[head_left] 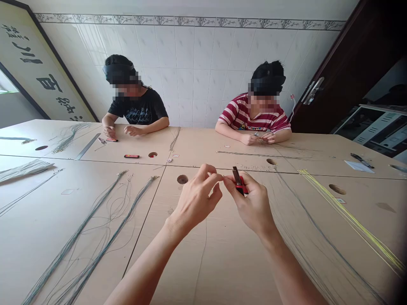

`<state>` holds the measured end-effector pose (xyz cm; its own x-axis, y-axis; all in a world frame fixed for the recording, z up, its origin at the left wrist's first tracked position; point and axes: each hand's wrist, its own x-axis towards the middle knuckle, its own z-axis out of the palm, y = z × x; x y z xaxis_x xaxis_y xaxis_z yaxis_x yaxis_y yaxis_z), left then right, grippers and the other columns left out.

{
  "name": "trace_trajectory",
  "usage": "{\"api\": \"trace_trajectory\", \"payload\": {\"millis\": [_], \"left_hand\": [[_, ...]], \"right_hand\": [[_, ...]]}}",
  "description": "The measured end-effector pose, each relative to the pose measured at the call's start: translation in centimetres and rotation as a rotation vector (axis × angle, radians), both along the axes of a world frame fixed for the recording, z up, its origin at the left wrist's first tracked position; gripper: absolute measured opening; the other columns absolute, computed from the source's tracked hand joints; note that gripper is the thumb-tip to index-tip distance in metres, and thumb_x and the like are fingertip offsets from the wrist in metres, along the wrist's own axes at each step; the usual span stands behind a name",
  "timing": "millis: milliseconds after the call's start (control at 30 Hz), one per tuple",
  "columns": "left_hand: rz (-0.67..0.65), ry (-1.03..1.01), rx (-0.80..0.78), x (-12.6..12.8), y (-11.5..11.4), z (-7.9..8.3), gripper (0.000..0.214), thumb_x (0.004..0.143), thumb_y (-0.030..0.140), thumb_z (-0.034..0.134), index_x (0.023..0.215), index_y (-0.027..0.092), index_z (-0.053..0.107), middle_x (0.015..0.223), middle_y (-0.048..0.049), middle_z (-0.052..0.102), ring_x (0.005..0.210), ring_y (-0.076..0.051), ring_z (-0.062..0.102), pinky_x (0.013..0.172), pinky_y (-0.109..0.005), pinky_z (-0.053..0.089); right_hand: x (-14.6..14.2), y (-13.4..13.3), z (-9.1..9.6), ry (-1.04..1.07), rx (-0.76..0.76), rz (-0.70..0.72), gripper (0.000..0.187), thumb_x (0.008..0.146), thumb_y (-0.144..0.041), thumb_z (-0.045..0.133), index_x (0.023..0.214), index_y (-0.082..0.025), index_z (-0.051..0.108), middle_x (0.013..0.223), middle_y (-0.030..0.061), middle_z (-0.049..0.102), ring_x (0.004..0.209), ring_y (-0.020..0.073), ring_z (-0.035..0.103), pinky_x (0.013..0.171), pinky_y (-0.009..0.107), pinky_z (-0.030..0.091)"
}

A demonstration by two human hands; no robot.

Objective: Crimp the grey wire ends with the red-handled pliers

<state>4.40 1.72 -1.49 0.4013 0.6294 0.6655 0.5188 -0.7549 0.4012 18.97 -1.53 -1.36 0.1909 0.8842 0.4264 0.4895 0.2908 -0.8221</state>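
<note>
Above the middle of the light wooden table (222,262), my left hand (195,199) and my right hand (252,203) meet fingertip to fingertip. The right hand grips a small red utility knife (238,181) with its dark blade pointing up. The left hand's thumb and fingers pinch the end of a very thin wire (203,245) that hangs down toward the table between my forearms. The pinch point sits just left of the blade.
Bundles of grey-green wire (95,237) lie on the left, more grey strands and yellow wires (349,216) on the right. Two people sit across the table working with their hands. A red knife (131,156) and round holes (182,179) mark the tabletop. A dark door stands far right.
</note>
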Motion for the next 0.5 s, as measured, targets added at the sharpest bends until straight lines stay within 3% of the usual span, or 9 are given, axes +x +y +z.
{"api": "trace_trajectory", "payload": {"millis": [167, 300, 400, 500], "left_hand": [[-0.023, -0.050, -0.050, -0.1, 0.0, 0.0, 0.020, 0.085, 0.008, 0.046, 0.094, 0.019, 0.061, 0.099, -0.0047, 0.058, 0.065, -0.008, 0.054, 0.054, -0.022, 0.046], [-0.082, -0.259, -0.171, -0.4, 0.2, 0.4, 0.019, 0.080, 0.004, 0.046, 0.081, 0.019, 0.058, 0.090, -0.0026, 0.060, 0.073, -0.011, 0.057, 0.064, -0.025, 0.049], [-0.113, -0.402, -0.446, -0.7, 0.3, 1.0, 0.017, 0.083, 0.009, 0.050, 0.089, 0.020, 0.061, 0.094, -0.0038, 0.067, 0.091, -0.015, 0.062, 0.087, -0.034, 0.050], [-0.286, -0.472, -0.774, -0.9, 0.4, 1.3, 0.020, 0.087, 0.021, 0.056, 0.106, 0.018, 0.062, 0.107, -0.0075, 0.068, 0.104, -0.018, 0.062, 0.097, -0.038, 0.047]], "right_hand": [[-0.1, 0.1, 0.1, -0.032, 0.044, -0.018, 0.028, 0.090, -0.045, 0.055, 0.078, -0.019, 0.059, 0.069, -0.0010, 0.053, 0.062, 0.0118, 0.042, 0.058, 0.024, 0.038], [-0.1, 0.1, 0.1, -0.036, 0.038, -0.022, 0.029, 0.090, -0.045, 0.055, 0.077, -0.019, 0.057, 0.067, -0.0021, 0.050, 0.059, 0.0112, 0.039, 0.056, 0.024, 0.037], [0.0, 0.0, 0.0, -0.034, 0.034, -0.004, 0.027, 0.090, -0.044, 0.055, 0.078, -0.020, 0.057, 0.067, -0.0022, 0.050, 0.059, 0.0115, 0.041, 0.056, 0.024, 0.037], [-0.1, -0.1, 0.0, -0.019, 0.026, 0.020, 0.025, 0.090, -0.043, 0.056, 0.079, -0.020, 0.057, 0.066, -0.0020, 0.051, 0.060, 0.0119, 0.044, 0.056, 0.024, 0.037]]}}
